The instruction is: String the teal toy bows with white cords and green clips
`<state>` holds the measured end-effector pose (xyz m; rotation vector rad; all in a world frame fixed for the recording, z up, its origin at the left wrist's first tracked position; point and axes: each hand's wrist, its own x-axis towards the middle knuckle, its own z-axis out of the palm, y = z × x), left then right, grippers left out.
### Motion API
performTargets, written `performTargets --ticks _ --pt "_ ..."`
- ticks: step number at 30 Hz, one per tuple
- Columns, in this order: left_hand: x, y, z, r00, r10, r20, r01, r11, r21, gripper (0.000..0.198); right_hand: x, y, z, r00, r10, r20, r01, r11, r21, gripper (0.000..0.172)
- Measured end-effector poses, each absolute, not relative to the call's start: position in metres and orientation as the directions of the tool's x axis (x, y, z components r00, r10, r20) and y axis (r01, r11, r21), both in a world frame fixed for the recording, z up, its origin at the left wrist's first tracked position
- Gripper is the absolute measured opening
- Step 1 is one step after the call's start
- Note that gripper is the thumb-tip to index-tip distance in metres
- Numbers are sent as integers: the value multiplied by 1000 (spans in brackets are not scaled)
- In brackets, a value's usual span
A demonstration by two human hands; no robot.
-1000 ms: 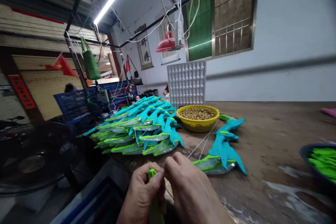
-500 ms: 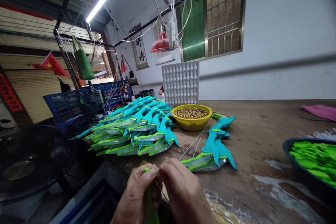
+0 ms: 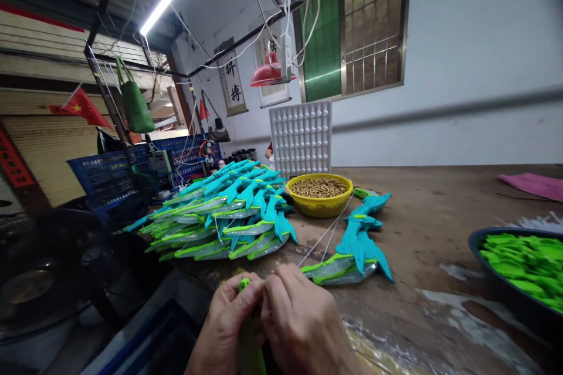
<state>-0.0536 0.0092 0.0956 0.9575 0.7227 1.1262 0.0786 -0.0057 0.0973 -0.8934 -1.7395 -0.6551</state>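
Note:
My left hand [image 3: 226, 319] is closed around a bright green plastic piece [image 3: 250, 343], its rounded tip [image 3: 244, 284] showing above the thumb. Pressed close beside it, my right hand [image 3: 301, 319] has its fingers curled in a pinch at that tip; what they pinch is hidden. Just beyond the hands, a teal and green plastic toy [image 3: 358, 240] with clear parts and white strings lies on the wooden table [image 3: 431, 205]. To its left, many similar toys [image 3: 237, 205] are stacked in an overlapping pile.
A yellow bowl [image 3: 319, 205] full of small brass-coloured rings stands behind the hands. At right is a dark basin [image 3: 477, 243] of green plastic parts. A grey moulded tray [image 3: 301, 135] stands upright at the back. A pink cloth [image 3: 536, 186] lies far right; a red lamp [image 3: 266, 73] hangs above.
My right hand has rolled slightly inward over the green piece, and the thin string seen by its fingers earlier is now hidden. The view has shifted a little; the toys stay put.

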Motion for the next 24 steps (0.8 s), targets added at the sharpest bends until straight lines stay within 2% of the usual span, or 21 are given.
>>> performTargets --ticks 6,11,13,16,20,22,24 --pt "-56 12 91 304 952 -26 -417 157 895 32 80 -4 99 -100 367 925 773 613 -160 35" --pt "-54 9 93 261 965 12 -410 100 907 31 88 -5 94 -91 506 858 569 734 -372 26" --pt "-53 7 94 247 969 5 -408 99 908 30 88 -5 91 -83 504 860 515 760 -396 23" --pt "-51 6 94 232 973 -5 -406 102 908 32 85 -3 89 -99 434 896 594 748 -296 24" --pt "-51 5 95 223 975 -25 -405 116 907 35 86 0 94 -243 279 929 740 673 -9 33" --pt "-51 6 95 234 972 -26 -398 120 910 35 88 1 99 -350 210 913 760 633 146 34" --pt "-51 7 95 252 968 -24 -399 126 908 35 89 1 103 -424 174 889 767 591 250 34"
